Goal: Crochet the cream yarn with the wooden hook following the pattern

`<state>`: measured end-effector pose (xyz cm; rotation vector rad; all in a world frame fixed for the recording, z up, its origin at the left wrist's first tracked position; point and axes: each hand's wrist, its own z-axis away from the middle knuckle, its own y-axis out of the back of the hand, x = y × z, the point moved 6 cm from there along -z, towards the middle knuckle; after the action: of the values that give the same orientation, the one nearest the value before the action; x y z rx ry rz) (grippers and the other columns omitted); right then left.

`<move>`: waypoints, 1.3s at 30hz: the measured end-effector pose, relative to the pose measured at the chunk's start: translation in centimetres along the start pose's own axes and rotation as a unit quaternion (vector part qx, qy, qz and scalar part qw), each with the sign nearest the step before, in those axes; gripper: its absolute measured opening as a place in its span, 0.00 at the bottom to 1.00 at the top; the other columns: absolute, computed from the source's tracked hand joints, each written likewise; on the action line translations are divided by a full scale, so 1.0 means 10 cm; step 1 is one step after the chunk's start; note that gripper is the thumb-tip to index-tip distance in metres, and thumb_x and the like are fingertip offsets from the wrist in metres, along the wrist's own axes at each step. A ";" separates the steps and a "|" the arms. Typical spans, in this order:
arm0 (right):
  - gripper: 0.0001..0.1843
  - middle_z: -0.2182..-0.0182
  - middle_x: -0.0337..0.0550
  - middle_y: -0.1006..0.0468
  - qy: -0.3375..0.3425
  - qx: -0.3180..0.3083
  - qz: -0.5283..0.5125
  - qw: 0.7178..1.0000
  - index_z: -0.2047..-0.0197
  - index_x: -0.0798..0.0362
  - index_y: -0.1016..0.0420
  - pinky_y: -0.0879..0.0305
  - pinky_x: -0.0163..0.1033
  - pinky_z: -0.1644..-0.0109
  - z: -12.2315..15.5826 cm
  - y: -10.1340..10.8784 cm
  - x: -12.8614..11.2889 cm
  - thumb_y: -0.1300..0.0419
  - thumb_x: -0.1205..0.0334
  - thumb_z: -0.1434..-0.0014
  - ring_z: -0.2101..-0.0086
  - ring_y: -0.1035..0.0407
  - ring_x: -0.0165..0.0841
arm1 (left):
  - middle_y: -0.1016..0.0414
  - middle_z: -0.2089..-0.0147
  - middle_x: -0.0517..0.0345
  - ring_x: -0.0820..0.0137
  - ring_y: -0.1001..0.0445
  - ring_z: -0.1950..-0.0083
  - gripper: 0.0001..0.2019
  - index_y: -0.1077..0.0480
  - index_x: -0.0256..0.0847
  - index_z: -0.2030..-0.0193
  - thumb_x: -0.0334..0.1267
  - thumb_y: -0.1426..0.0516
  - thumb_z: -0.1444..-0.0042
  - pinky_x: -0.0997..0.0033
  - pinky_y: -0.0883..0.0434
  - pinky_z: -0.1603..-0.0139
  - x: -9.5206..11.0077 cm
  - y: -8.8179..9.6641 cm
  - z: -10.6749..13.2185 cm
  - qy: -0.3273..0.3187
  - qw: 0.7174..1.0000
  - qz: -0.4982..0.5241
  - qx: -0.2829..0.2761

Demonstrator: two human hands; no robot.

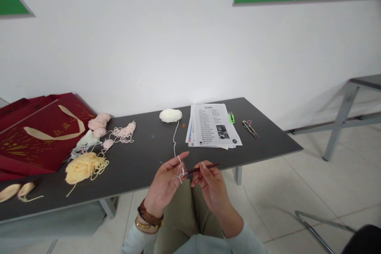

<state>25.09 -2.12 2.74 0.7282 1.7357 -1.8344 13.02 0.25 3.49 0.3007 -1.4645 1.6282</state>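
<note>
My left hand (pixel 166 180) is closed around white yarn (pixel 174 143), with a strand running over the index finger and a small looped bit at the fingertips. From there the strand leads up to a white ball of yarn (pixel 170 115) at the back of the table. Between thumb and fingers, my right hand (pixel 211 184) grips a dark red crochet hook (pixel 205 168) whose tip points left into the yarn loops. Both hands are over my lap at the table's front edge. The exact loops on the hook are too small to tell.
Printed sheets (pixel 208 127) lie on the dark table (pixel 145 147), with green snips (pixel 231 117) and scissors (pixel 250 128) to their right. An orange ring (pixel 183 126) sits beside them. Leftward are yellow yarn (pixel 85 168), pink yarn (pixel 99 122) and a red bag (pixel 41 135).
</note>
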 end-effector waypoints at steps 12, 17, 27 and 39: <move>0.13 0.81 0.37 0.25 -0.084 0.045 -0.092 0.991 0.67 0.59 0.24 0.29 0.28 0.78 -0.03 0.10 0.12 0.34 0.56 0.46 0.82 0.32 0.23 | 0.35 0.71 0.62 0.77 0.36 0.71 0.35 0.41 0.43 0.35 0.31 0.37 0.50 0.76 0.40 0.70 -0.01 -0.08 0.02 -0.050 0.987 -0.108 -0.107; 0.14 0.81 0.37 0.25 -0.074 0.043 -0.083 0.993 0.68 0.59 0.25 0.29 0.28 0.79 -0.01 0.11 0.13 0.33 0.56 0.48 0.82 0.32 0.24 | 0.35 0.72 0.64 0.77 0.37 0.72 0.41 0.50 0.48 0.31 0.32 0.37 0.50 0.75 0.42 0.70 0.06 -0.13 0.01 -0.073 0.980 -0.150 -0.107; 0.13 0.82 0.37 0.25 -0.094 0.044 -0.091 0.990 0.67 0.58 0.25 0.29 0.28 0.79 -0.01 0.13 0.16 0.34 0.56 0.46 0.83 0.34 0.23 | 0.33 0.68 0.61 0.76 0.36 0.69 0.33 0.38 0.44 0.37 0.33 0.36 0.50 0.75 0.40 0.68 0.21 -0.18 0.05 -0.055 0.949 -0.284 -0.123; 0.12 0.81 0.37 0.25 -0.071 0.054 -0.082 0.993 0.67 0.58 0.26 0.29 0.28 0.79 -0.03 0.12 0.12 0.34 0.56 0.46 0.82 0.33 0.24 | 0.31 0.72 0.63 0.76 0.36 0.70 0.27 0.30 0.41 0.43 0.35 0.35 0.52 0.75 0.38 0.68 0.26 -0.13 0.07 -0.099 0.936 -0.337 -0.007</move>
<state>25.07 -1.93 1.03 0.4948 1.6578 -2.0510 12.23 0.62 6.39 0.8764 -1.3117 1.0464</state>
